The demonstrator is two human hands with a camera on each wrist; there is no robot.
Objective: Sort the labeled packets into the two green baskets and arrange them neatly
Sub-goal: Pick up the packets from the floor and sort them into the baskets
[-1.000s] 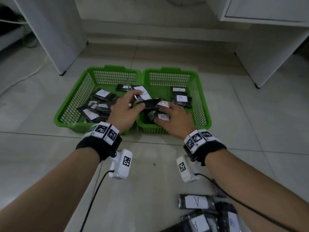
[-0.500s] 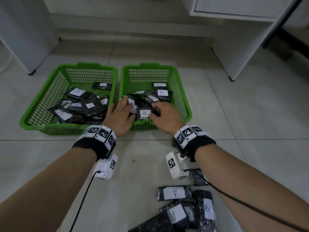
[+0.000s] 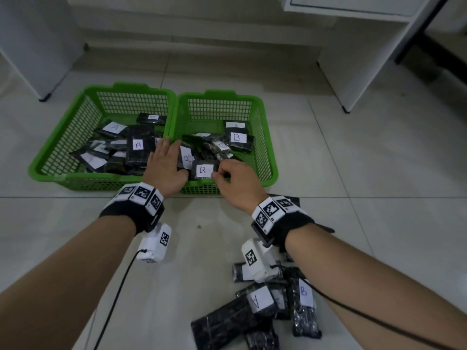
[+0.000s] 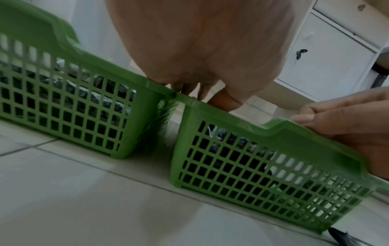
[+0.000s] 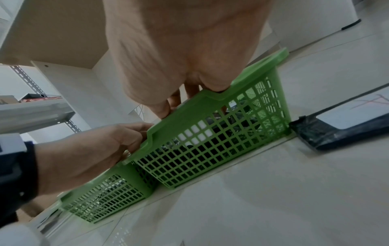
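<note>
Left hand (image 3: pixel 165 168) lies flat, released, beside a B packet (image 3: pixel 203 170) in the right basket (image 3: pixel 265 137); right hand (image 3: pixel 236 181) seemingly pinches it. A careless nudge could topple the loose pile.

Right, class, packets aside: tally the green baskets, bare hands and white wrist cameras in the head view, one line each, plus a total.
Green baskets: 2, left basket and right basket
Hands: 2, left hand and right hand
White wrist cameras: 2, left camera and right camera
Total: 6
</note>
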